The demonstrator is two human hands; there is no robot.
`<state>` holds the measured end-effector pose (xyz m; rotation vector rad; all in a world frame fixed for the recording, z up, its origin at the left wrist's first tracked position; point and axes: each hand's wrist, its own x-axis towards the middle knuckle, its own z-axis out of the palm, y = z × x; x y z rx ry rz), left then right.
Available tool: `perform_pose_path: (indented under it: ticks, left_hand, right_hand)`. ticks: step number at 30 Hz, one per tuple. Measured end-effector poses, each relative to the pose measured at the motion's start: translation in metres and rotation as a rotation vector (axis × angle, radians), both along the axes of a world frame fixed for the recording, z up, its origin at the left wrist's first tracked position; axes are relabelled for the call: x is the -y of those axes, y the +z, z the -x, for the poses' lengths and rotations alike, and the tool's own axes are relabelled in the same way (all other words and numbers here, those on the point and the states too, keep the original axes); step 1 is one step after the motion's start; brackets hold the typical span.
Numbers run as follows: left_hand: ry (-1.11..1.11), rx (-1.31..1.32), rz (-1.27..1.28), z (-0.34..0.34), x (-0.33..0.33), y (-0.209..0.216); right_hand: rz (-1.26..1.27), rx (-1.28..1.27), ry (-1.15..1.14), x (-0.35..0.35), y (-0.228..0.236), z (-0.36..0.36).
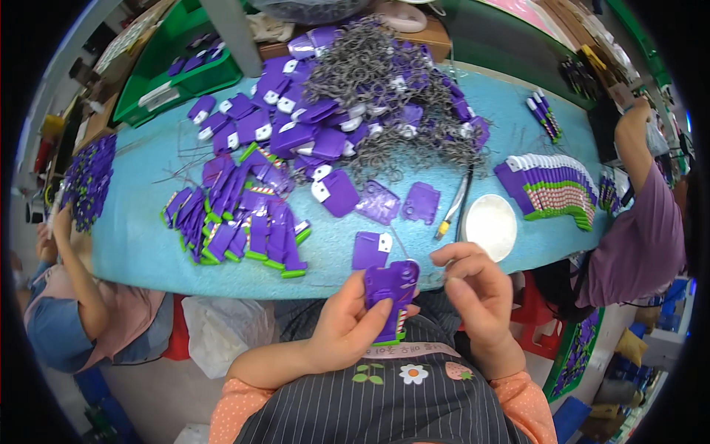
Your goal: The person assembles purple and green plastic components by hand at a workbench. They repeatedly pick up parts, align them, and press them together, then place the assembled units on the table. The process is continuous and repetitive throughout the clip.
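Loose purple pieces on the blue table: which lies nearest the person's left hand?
The flat white-cornered piece, alone just beyond the left hand and its held piece; the other loose ones lie farther off.

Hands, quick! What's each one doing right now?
Left hand: closed, holding a green-edged purple plastic piece.
Right hand: fingers loosely curled; cannot tell whether it pinches anything thin.

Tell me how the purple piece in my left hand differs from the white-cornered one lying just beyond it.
The held piece is raised in the left hand, while the white-cornered piece lies on the table. The held piece shows a green lower edge and striped strip; the white-cornered piece shows neither. The white-cornered piece has a white corner patch; the held piece shows none. Both are mainly purple.
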<state>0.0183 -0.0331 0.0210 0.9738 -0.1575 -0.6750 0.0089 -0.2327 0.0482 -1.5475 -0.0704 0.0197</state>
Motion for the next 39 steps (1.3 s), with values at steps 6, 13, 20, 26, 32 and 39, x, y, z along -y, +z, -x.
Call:
perform_pose_path:
  ticks: [6, 13, 20, 26, 32, 39]
  left_hand:
    - [-0.006, 0.064, -0.024, 0.005, -0.006, -0.002]
    - [-0.298, 0.137, -0.266, 0.002, -0.018, -0.005]
    - [-0.421, 0.311, -0.092, 0.000, -0.032, -0.017]
    - [-0.004, -0.246, 0.062, 0.022, -0.045, -0.013]
    - [-0.023, -0.302, -0.059, 0.027, -0.039, -0.022]
    - [-0.142, -0.225, -0.071, 0.026, -0.026, -0.024]
  right_hand:
    - [-0.228, -0.188, 0.134, -0.016, -0.022, 0.004]
    - [-0.166, -0.394, 0.330, 0.007, -0.004, -0.011]
    - [-0.459, -0.674, 0.679, 0.008, -0.033, -0.032]
    - [0.984, 0.391, 0.060, -0.042, -0.067, -0.041]
    - [0.370, -0.136, -0.032, -0.012, -0.050, -0.009]
    - [-0.138, -0.308, 0.263, -0.022, -0.039, 0.002]
